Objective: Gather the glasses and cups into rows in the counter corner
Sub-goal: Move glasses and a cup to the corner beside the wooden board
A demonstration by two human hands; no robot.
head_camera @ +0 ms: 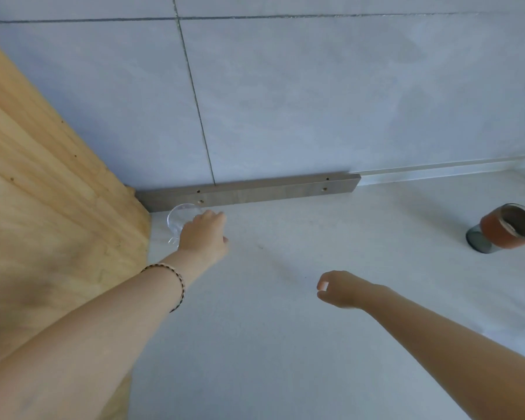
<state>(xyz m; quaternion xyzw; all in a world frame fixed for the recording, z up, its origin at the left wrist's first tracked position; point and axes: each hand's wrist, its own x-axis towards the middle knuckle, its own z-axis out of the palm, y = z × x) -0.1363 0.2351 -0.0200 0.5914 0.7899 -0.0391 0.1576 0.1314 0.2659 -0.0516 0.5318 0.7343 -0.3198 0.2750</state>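
1. Left hand (205,234) grips glass (180,219) at 10 o'clock, tight in the corner by the panel (58,207): likely starts the row.
2. Right hand (341,289) loosely curled, empty; cup (508,233) at 3 o'clock, well apart, not yet gathered.

Surface finishes, worktop corner

The worktop (285,328) is pale, smooth and matt. The wall tiles (315,101) are grey, mottled and matt. The side panel (43,177) is bare pale wood with open grain. The back strip (255,190) looks like brushed metal with a dull sheen. The cup (179,218) in my left grip (202,234) is clear glossy glass. The tumbler (497,234) has a smoky glass base and a matt terracotta band. The wrist cord (182,287) is braided thread.
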